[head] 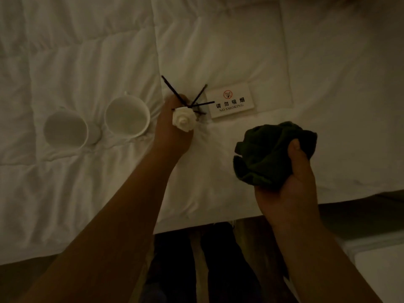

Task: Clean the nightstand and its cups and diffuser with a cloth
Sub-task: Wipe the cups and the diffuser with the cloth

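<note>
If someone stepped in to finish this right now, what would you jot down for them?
Left hand: grips the diffuser, its dark reeds and white rose up, over the white bedding.
Right hand: holds the bunched dark cloth, not touching the diffuser.
Two white cups stand on the bedding left of the diffuser; a no-smoking sign lies to its right.
Done: things moved onto the bed, it seems. What has been wiped cannot be told.
Left: wipe what remains; nightstand is out of view.

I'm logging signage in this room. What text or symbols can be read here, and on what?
"请勿吸烟" in dark characters on the white sign lying on the bedding.
"NO SMOKING" beneath it, on the same sign.
A red crossed-out cigarette symbol above both lines.
Nothing readable on the cups, cloth or diffuser.
</note>
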A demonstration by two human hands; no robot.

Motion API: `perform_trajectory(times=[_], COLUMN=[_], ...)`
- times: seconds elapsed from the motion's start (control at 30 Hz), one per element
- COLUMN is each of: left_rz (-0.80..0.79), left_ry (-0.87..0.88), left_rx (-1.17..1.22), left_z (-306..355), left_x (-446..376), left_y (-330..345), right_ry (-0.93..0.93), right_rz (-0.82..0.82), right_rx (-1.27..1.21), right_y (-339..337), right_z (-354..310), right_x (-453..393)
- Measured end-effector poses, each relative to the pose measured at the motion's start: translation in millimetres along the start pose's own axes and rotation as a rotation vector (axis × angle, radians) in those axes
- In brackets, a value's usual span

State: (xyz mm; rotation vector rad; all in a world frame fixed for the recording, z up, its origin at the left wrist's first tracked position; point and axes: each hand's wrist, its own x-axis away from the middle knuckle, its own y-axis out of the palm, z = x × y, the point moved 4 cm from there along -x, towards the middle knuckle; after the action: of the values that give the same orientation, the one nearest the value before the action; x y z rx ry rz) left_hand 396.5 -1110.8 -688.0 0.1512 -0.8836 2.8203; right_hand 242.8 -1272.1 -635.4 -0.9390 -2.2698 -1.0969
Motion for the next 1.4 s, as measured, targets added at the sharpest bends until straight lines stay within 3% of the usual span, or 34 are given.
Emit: perform_trajectory(times=[0.2, 0.3, 0.37, 0.53, 0.67, 0.77, 0.87, 0.97, 1.07, 1.2, 1.4], left_rz=[0.087, 0.237, 0.274, 0.053, -0.084, -0.187, -0.205, -0.104, -0.071, -0.156, -0.29], left_ry=[-0.055, -0.197, -0.176, -0.126, 0.095, -0.017, -0.115, -0.001, 0.068, 0.139, 0.09], left_rx=[0.02, 0.048, 0.028, -0.017, -0.386, -0.561, -0.619, -0.659, -0.503, -0.1, 0.483], left_z=[6.6, 9.0, 20.1, 48.4, 65.2, 53.7, 45.4, 51.1, 52.4, 64.9, 95.8], left_x=[23.1, 63.9, 92.3, 80.3, 23.6, -2.9, -7.3, -2.6, 8.1, 35.1, 65.1], left_y=[-9.1, -7.6, 2.9, 48.2, 83.5, 98.9, 102.8, 94.3, 84.9, 74.5, 61.1], right_ry=[-0.014, -0.046, -0.073, -0.103, -0.131, -0.128, -0.136, -0.154, -0.188, -0.289, -0.567], right_rz=[-0.017, -0.024, -0.03, -0.018, 0.004, -0.01, -0.002, -0.012, -0.028, -0.075, -0.165], right_rx=[0.004, -0.018, -0.037, -0.038, -0.007, -0.005, -0.024, -0.003, 0.044, 0.213, 1.151], right_y=[-2.2, 0.0, 0.6, -1.2, -11.0, -17.4, -23.0, -25.0, -24.1, -20.8, 4.2], right_z=[-11.6, -19.2, -25.2, -38.4, -48.9, -55.0, -62.1, -68.8, -74.4, -85.2, -79.0], right_x=[-2.7, -4.3, -5.9, -9.5, -12.7, -13.0, -13.0, -15.0, -17.4, -24.3, -25.2])
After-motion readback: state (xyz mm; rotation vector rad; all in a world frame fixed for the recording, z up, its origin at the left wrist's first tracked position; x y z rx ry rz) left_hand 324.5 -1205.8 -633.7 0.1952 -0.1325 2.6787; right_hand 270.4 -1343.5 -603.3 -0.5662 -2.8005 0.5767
